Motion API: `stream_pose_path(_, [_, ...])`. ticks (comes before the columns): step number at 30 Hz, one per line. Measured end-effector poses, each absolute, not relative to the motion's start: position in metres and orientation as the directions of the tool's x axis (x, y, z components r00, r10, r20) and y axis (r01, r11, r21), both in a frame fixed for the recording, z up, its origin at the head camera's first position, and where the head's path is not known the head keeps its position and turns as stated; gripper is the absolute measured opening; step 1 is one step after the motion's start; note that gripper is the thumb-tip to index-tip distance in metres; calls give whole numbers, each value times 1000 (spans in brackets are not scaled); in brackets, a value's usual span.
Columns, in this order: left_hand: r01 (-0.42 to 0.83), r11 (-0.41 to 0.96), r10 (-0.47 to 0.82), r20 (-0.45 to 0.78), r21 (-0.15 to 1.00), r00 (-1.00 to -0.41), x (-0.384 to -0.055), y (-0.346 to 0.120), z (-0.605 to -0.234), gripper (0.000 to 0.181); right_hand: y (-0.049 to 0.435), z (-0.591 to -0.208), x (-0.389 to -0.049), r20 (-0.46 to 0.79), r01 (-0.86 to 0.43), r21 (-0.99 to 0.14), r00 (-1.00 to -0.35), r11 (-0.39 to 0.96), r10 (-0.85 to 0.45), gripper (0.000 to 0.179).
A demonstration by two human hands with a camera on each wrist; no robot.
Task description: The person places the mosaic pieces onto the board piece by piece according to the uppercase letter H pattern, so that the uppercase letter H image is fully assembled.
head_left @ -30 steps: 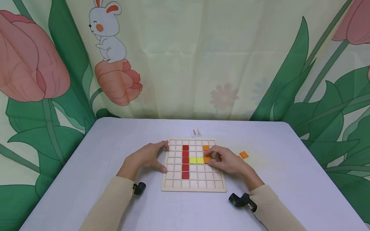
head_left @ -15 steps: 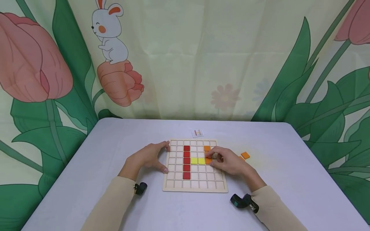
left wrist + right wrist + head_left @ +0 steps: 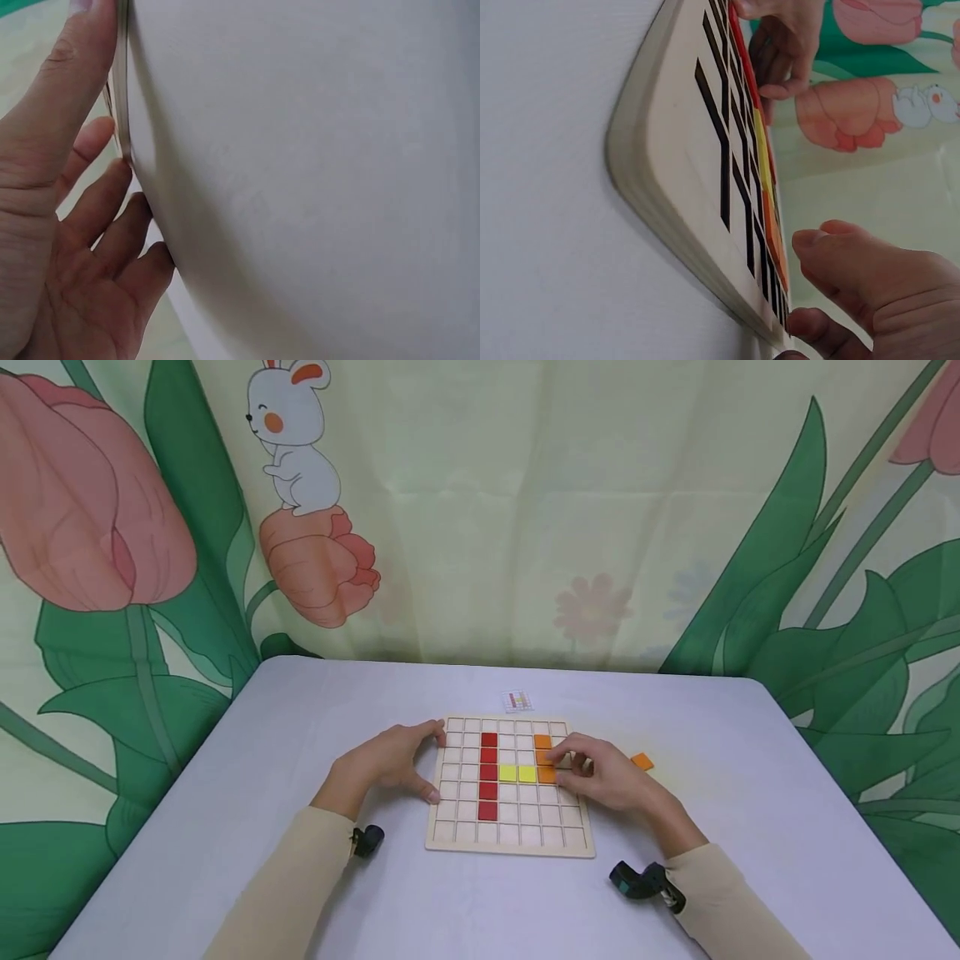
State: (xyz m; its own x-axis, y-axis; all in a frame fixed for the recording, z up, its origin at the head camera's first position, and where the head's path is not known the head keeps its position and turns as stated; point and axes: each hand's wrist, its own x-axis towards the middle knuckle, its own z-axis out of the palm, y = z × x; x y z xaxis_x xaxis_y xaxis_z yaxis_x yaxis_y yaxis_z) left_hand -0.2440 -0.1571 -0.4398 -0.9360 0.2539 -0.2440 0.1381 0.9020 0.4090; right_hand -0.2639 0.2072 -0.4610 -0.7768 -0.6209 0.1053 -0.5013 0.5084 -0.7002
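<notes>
A wooden grid board lies on the table, with a column of red tiles, two yellow tiles and a column of orange tiles in its cells. Along its left edge my left hand rests with thumb and fingers spread apart; the left wrist view has the thumb against the edge. My right hand hovers at the orange column, its index fingertip overlapping the middle tile in the head view. Nothing shows between its relaxed thumb and fingers in the right wrist view.
A loose orange tile lies on the table beyond the right hand. Behind the board sits a small card printed with a coloured grid. The table ends at a printed curtain.
My right hand has drawn slightly right, uncovering more of the middle orange tile. One of the loose orange tiles is now hidden behind that hand. The left hand stays at the board.
</notes>
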Motion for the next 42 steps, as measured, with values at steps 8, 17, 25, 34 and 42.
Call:
stream_pose_path(8, [139, 900, 258, -248, 413, -934, -246, -159, -439, 83, 221, -454, -263, 161, -538, -676, -775, 503, -612, 25])
stream_pose_path(17, [150, 894, 271, -242, 422, -932, -247, -156, -440, 83, 254, -449, -263, 190, -554, -629, -789, 545, -584, 25])
stream_pose_path(25, [155, 896, 272, -237, 417, -933, -248, -156, -442, 82, 278, -450, -261, 223, -571, -574, -799, 587, -559, 28])
stream_pose_path(34, [125, 900, 249, -259, 417, -933, -248, -155, -440, 87, 300, -452, -261, 263, -584, -535, -802, 611, -536, 34])
stream_pose_path(42, [135, 899, 255, -247, 417, -935, -244, -155, -442, 84, 314, -458, -259, 253, -563, -512, -820, 648, -513, 36])
